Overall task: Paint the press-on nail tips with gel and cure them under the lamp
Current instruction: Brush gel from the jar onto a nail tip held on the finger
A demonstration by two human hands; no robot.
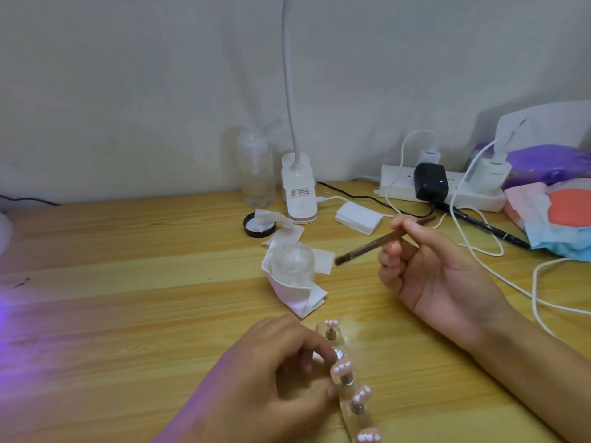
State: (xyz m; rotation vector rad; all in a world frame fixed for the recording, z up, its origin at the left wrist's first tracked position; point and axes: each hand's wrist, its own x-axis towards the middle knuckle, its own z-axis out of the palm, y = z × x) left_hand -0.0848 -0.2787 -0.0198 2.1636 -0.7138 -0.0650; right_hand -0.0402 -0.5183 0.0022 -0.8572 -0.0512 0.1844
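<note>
Currently right hand (438,276) pinches brush (377,243) mid-shaft, bristles raised near jar (292,262). Left hand (271,378) pinches holder (344,400) on the near table; tips (361,394) sit on its pegs. Advise: pin holder flat, brace wrist, thin strokes, base to edge.

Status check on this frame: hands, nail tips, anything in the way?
Left hand pinches nail holder. Right hand holds brush, raised. Pink nail tips sit on holder's stands. Glass jar beyond, apart, not blocking.
</note>
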